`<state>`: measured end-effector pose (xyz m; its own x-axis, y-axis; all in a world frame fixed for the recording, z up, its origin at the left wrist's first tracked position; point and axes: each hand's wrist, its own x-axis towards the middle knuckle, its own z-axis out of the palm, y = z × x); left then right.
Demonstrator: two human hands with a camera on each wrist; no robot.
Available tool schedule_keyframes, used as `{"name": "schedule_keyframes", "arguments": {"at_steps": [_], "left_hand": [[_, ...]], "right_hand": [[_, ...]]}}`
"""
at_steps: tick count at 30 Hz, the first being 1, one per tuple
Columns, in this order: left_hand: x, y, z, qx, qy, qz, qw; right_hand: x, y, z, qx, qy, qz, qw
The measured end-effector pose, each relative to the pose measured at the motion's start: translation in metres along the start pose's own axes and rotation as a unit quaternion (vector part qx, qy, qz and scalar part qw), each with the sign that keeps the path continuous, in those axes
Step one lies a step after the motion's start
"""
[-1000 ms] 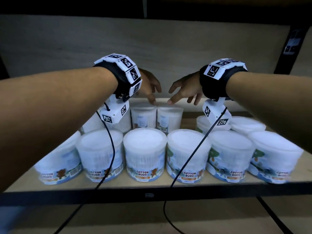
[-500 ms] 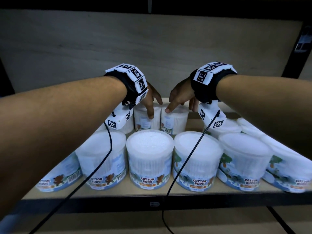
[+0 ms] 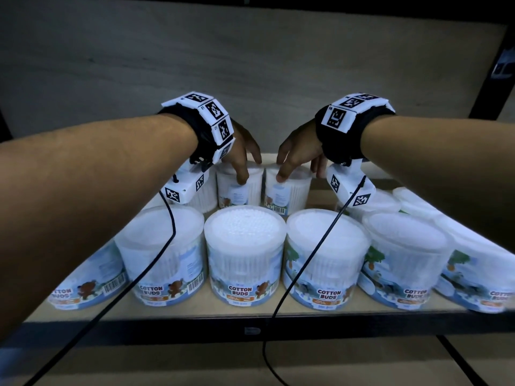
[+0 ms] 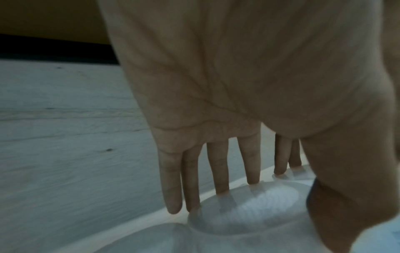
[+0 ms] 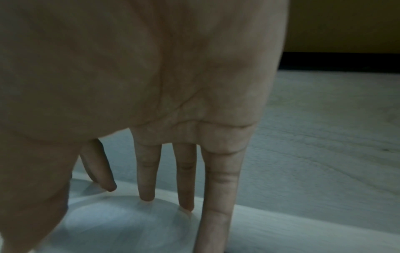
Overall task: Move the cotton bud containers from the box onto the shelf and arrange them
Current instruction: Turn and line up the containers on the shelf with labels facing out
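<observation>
Pale wood-grain panelling backed a light wooden shelf (image 3: 156, 312) with a dark metal front rail, and both forearms reached straight in over its front row toward the back.

The left hand (image 3: 242, 151) came down from above, wrist raised, over a small clear cylindrical tub of white cotton buds (image 3: 240, 188) standing upright in the back row. Its thumb pressed against the tub's near side while the fingers (image 4: 220, 171) dropped almost straight behind the lid's far rim, so the hand clasped the tub from the top. The right hand (image 3: 299, 151) mirrored that pose over a second small clear tub of cotton buds (image 3: 287, 192), thumb on the near wall and long fingers (image 5: 147, 172) hanging down past the far edge of the lid (image 5: 121, 222). Each hand was therefore closed around its own tub. The two tubs stood side by side, nearly touching, their long axes vertical and their blue printed labels facing the front of the shelf.

Nearer than both hands, a front row of larger-looking clear round tubs (image 3: 245, 254) marked COTTON BUDS stood upright, lids up, labels outward. More white-lidded tubs (image 3: 376, 201) sat just right of the right wrist, and another (image 3: 204, 197) below the left wrist. Black cables (image 3: 306, 260) trailed from the white wrist-mounted cameras across the front row.
</observation>
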<state>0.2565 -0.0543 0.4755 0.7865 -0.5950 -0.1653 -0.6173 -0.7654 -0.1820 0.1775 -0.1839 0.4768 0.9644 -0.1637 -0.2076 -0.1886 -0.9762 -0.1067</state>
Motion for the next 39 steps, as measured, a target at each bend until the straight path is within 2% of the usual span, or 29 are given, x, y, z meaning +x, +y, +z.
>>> {"name": "schedule_keyframes", "arguments": {"at_steps": [5, 8, 15, 20, 24, 27, 32, 39], "left_hand": [[-0.002, 0.002, 0.001, -0.023, -0.019, -0.008, 1.0], [-0.001, 0.006, 0.001, 0.003, 0.001, -0.02, 1.0], [0.01, 0.007, 0.008, -0.05, 0.013, -0.057, 0.997], [0.01, 0.01, 0.011, -0.029, 0.058, -0.073, 0.995], [0.006, 0.01, 0.01, -0.04, 0.046, -0.084, 0.995], [0.003, 0.012, 0.007, -0.055, 0.032, -0.082, 0.995], [-0.008, 0.018, -0.001, -0.058, 0.024, -0.051, 0.997], [-0.019, 0.021, -0.002, -0.04, 0.022, -0.033, 0.998]], "right_hand": [[0.002, 0.0, -0.001, -0.005, -0.016, -0.011, 1.0], [0.006, 0.001, -0.001, 0.007, -0.025, -0.019, 0.999], [0.01, 0.005, -0.004, -0.023, -0.049, -0.033, 0.998], [0.012, 0.013, -0.004, -0.022, -0.055, -0.057, 0.997], [0.016, 0.016, -0.004, -0.016, -0.061, -0.061, 0.996], [0.019, 0.015, -0.003, 0.021, -0.062, -0.052, 0.997], [0.019, 0.012, -0.004, 0.06, -0.022, -0.015, 0.998], [0.012, 0.006, -0.001, 0.028, -0.021, -0.018, 0.999]]}}
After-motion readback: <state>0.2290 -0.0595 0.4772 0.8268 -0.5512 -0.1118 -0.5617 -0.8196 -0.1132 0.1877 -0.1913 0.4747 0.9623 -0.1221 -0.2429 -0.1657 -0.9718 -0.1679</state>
